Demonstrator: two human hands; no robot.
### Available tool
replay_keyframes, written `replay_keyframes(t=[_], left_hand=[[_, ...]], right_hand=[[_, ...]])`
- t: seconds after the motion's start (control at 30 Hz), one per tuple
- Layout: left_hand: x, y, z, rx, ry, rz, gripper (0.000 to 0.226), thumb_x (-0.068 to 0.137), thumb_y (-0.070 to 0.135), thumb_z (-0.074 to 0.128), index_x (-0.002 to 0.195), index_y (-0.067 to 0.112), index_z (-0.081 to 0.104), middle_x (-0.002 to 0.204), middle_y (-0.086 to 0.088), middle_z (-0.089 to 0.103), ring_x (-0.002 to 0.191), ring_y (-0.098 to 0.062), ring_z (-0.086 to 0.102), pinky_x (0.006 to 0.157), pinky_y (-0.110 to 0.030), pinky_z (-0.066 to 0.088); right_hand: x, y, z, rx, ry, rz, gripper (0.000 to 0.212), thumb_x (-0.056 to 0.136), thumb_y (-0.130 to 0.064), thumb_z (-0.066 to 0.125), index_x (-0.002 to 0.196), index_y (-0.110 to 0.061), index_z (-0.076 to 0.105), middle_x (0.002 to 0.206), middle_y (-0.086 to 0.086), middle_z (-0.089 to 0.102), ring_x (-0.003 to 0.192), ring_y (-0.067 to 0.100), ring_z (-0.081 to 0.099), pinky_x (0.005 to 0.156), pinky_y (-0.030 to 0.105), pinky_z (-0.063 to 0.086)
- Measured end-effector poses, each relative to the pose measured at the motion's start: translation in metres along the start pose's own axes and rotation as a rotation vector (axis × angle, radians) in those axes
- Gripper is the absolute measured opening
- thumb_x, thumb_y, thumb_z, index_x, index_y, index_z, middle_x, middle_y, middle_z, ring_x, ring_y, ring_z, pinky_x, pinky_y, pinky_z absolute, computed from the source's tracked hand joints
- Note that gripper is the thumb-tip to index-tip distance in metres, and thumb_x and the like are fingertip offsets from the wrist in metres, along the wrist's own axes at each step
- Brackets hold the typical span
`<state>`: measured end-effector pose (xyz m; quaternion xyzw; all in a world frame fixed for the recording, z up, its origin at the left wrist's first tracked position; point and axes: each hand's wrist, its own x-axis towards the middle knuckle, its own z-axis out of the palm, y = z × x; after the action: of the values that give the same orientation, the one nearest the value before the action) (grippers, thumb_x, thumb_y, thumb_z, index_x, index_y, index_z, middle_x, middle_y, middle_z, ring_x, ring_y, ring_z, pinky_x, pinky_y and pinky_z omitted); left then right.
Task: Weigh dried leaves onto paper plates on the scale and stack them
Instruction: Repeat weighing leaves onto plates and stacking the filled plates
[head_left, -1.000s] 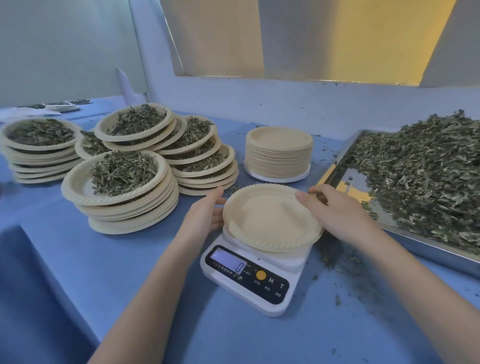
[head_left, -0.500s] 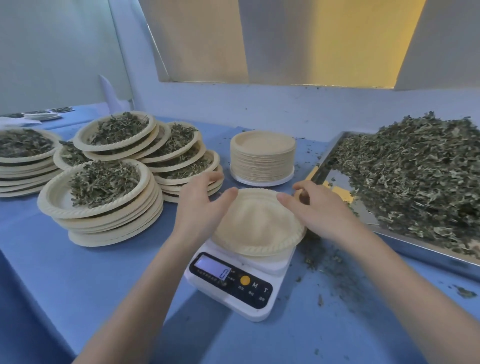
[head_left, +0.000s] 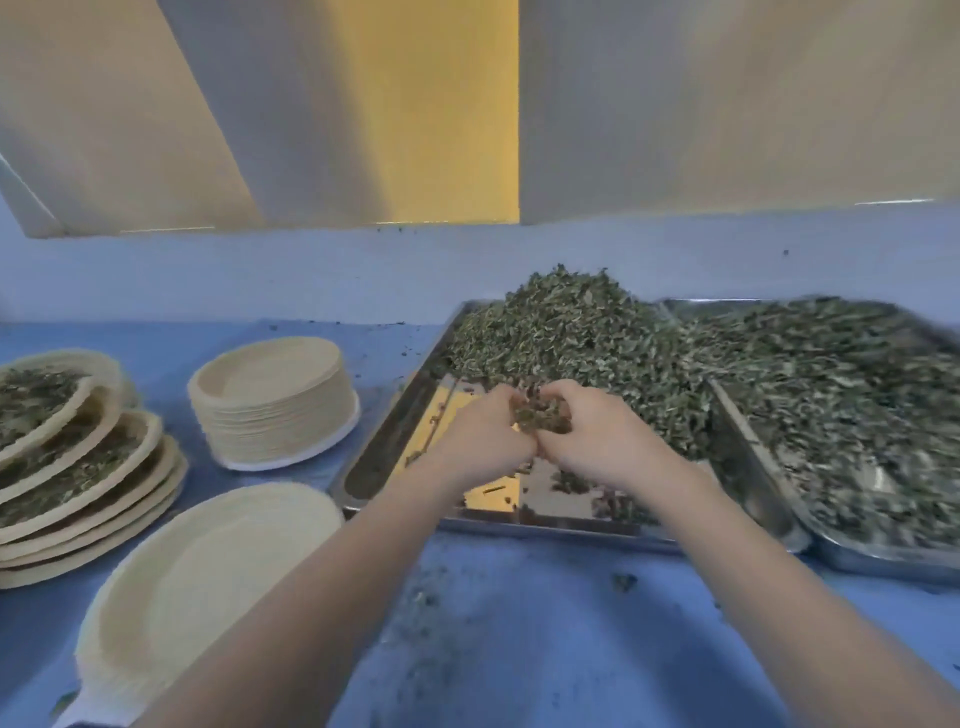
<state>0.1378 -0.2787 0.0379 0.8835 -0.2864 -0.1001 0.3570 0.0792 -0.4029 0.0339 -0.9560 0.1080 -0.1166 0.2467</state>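
Both hands cup 1 clump of dried leaves (head_left: 540, 415) over the metal tray (head_left: 395, 426). The left hand (head_left: 483, 441) and right hand (head_left: 597, 447) curl their fingers around it, touching. The big leaf pile (head_left: 571, 332) sits just past the fingertips. To do this well, squeeze softly and carry it low to the empty plate (head_left: 208, 561), left of the left wrist. The scale under that plate is mostly hidden, and the far-right tray is blurry.

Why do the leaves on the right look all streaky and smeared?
In the head view, the right tray's leaves smear into streaks: motion blur. The pile by the hands looks sharper. The shiny tray floor mirrors a yellow glow. The wide lens stretches the empty plate near the left corner.
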Motion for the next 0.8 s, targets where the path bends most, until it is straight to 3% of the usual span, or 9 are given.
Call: replay_keyframes(t=[0.1,0.17,0.23,0.3,0.37,0.43,0.6,0.7,0.8], left_hand=[[0.03,0.019,0.034,0.03,-0.124,-0.044,0.067,0.08,0.023,0.066,0.138,0.014,0.034,0.105,0.004,0.046,0.086,-0.017,0.051,0.054,-0.022,0.039],[0.049,0.024,0.051,0.078,-0.132,-0.081,0.085,0.077,0.025,0.072,0.145,0.015,0.022,0.131,-0.006,0.041,0.105,-0.026,0.051,0.07,-0.026,0.046],[0.065,0.028,0.061,0.114,-0.125,-0.102,0.103,0.074,0.022,0.075,0.151,0.023,0.006,0.151,-0.015,0.016,0.122,-0.034,0.042,0.079,-0.033,0.044],[0.078,0.032,0.067,0.058,-0.12,-0.074,0.108,0.074,0.015,0.076,0.15,0.032,0.001,0.153,-0.014,0.009,0.108,-0.029,0.053,0.067,-0.028,0.043],[0.091,0.036,0.072,0.01,-0.108,-0.042,0.105,0.074,0.006,0.073,0.149,0.037,0.005,0.15,-0.018,0.014,0.075,-0.02,0.057,0.052,-0.024,0.04],[0.102,0.038,0.078,-0.021,-0.091,-0.037,0.101,0.074,-0.001,0.068,0.147,0.039,0.01,0.146,-0.019,0.018,0.062,-0.021,0.054,0.048,-0.026,0.04],[0.112,0.035,0.085,0.006,-0.106,-0.057,0.101,0.07,-0.008,0.065,0.143,0.04,0.014,0.135,-0.021,0.027,0.085,-0.037,0.06,0.048,-0.029,0.04],[0.112,0.031,0.077,0.091,-0.089,-0.063,0.084,0.067,-0.008,0.061,0.132,0.036,0.031,0.131,-0.017,0.028,0.074,-0.029,0.059,0.048,-0.028,0.044],[0.113,0.037,0.073,0.12,-0.103,0.009,0.092,0.068,-0.006,0.064,0.138,0.039,0.025,0.14,-0.015,0.019,0.09,-0.034,0.061,0.066,-0.037,0.054]], right_hand=[[0.004,0.047,-0.02,-0.11,-0.043,0.111,0.062,0.077,-0.041,0.064,0.132,-0.02,0.046,0.122,0.011,0.055,0.103,0.027,0.057,0.087,0.038,0.05],[0.01,0.075,-0.029,-0.209,-0.039,0.186,0.069,0.074,-0.046,0.068,0.133,-0.02,0.042,0.126,0.012,0.047,0.111,0.03,0.051,0.094,0.041,0.047],[0.019,0.096,-0.035,-0.308,0.016,0.225,0.08,0.074,-0.046,0.069,0.141,-0.022,0.031,0.136,0.014,0.037,0.121,0.033,0.043,0.101,0.044,0.041],[0.032,0.108,-0.037,-0.293,0.081,0.201,0.088,0.073,-0.042,0.072,0.145,-0.025,0.024,0.142,0.015,0.03,0.124,0.033,0.042,0.102,0.047,0.04],[0.047,0.114,-0.036,-0.237,0.085,0.17,0.093,0.071,-0.038,0.074,0.146,-0.031,0.02,0.145,0.012,0.027,0.127,0.032,0.04,0.104,0.049,0.038],[0.059,0.115,-0.033,-0.185,0.049,0.16,0.094,0.072,-0.034,0.075,0.146,-0.035,0.018,0.147,0.011,0.022,0.13,0.033,0.035,0.104,0.047,0.037],[0.066,0.114,-0.035,-0.388,-0.212,-0.02,0.075,0.07,-0.038,0.075,0.135,-0.029,0.039,0.124,0.003,0.049,0.111,0.025,0.047,0.094,0.037,0.04],[0.063,0.118,-0.058,-0.211,-0.246,-0.063,0.057,0.069,-0.034,0.077,0.119,-0.039,0.049,0.108,-0.008,0.051,0.088,0.013,0.056,0.072,0.027,0.044],[0.063,0.119,-0.062,-0.279,-0.208,0.026,0.073,0.071,-0.037,0.075,0.134,-0.029,0.039,0.125,0.005,0.043,0.103,0.023,0.053,0.087,0.034,0.047]])
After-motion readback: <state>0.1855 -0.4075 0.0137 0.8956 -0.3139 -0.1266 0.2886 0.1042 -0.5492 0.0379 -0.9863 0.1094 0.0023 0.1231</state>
